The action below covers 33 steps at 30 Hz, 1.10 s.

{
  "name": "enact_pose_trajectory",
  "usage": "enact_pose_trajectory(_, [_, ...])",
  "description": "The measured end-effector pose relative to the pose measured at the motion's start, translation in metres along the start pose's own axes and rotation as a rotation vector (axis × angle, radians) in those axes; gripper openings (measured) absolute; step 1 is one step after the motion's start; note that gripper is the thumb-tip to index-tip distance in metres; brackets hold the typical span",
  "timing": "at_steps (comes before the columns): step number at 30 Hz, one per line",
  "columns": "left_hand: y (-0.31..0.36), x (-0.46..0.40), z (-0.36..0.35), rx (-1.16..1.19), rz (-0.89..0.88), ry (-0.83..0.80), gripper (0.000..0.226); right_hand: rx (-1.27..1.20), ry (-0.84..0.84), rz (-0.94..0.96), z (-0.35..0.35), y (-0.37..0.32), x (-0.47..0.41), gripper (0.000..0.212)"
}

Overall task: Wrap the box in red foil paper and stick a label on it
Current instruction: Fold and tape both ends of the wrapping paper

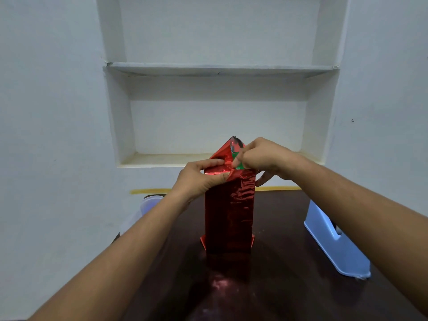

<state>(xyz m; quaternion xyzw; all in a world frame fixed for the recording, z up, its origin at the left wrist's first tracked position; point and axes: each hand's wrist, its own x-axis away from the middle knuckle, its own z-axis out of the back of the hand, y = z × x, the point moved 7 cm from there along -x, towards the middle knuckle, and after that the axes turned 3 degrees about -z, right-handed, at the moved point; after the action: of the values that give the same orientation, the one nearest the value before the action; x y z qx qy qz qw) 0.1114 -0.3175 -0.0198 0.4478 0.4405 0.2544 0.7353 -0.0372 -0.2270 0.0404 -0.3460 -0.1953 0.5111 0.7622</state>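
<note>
One box (229,212), upright on a dark table (289,262), sheathed in red foil paper (222,156) — top flaps unsealed. Left hand (199,179) pinches the near flap; right hand (261,156), fingers curled, pinches the peaked flap. Blue tape dispenser (333,239) stands to the right.

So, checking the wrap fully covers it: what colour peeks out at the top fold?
Green, beside the right hand fingertips, amid the red foil; head view.
</note>
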Motion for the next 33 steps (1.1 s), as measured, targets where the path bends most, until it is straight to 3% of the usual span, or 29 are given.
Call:
enact_pose_trajectory(2, [0.001,0.0,-0.001,0.001,0.018,-0.008,0.05,-0.005,-0.016,0.009,-0.002,-0.003,0.002,0.047])
enact_pose_trajectory(10, [0.02,0.011,-0.002,-0.05,-0.021,0.005,0.024,-0.118,-0.042,-0.027,-0.004,0.007,-0.007,0.021])
enact_pose_trajectory(12, [0.032,0.013,-0.002,-0.093,-0.119,0.007,0.037,-0.154,-0.052,-0.029,-0.004,0.01,-0.007,0.016])
enact_pose_trajectory(17, [0.055,0.011,-0.009,-0.528,-0.284,0.042,0.027,-0.163,-0.126,-0.034,-0.008,0.008,-0.004,0.027])
enact_pose_trajectory(20, [0.067,0.002,-0.012,-0.471,-0.236,0.041,0.029,-0.165,-0.161,-0.054,-0.006,0.004,-0.003,0.028])
enact_pose_trajectory(24, [0.085,0.002,-0.01,-0.37,-0.279,0.036,0.009,-0.129,-0.226,-0.089,-0.002,0.0,-0.003,0.033])
enact_pose_trajectory(29, [0.103,0.021,-0.013,-0.417,-0.492,0.107,0.005,-0.017,-0.248,-0.034,-0.004,-0.011,0.001,0.032])
enact_pose_trajectory(33, [0.107,0.045,-0.026,-0.407,-0.664,0.025,0.01,0.084,-0.261,-0.001,-0.006,-0.012,0.003,0.027])
